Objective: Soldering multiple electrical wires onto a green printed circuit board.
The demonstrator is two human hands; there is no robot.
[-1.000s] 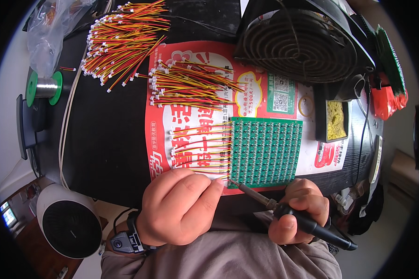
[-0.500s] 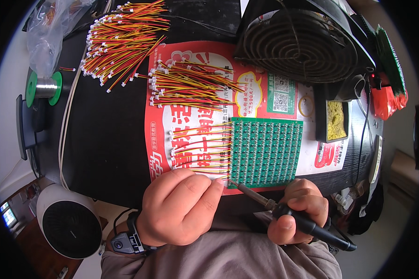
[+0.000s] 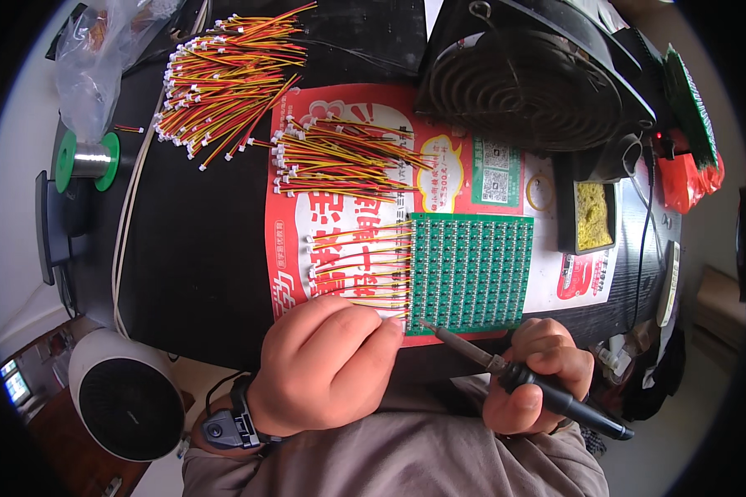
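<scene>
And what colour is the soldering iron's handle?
The soldering iron's handle is black; it shows best in the head view.

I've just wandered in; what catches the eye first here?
Probably the green circuit-board panel in the middle, with red and yellow wires running from its left edge. Near its lower edge, the right hand grips a soldering iron. Two heaps of similar wires lie to the upper left.

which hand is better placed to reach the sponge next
Probably the right hand: with the iron in its grip, it sits nearer the sponge; the left hand is farther off, by the lower left corner of the board.
</scene>
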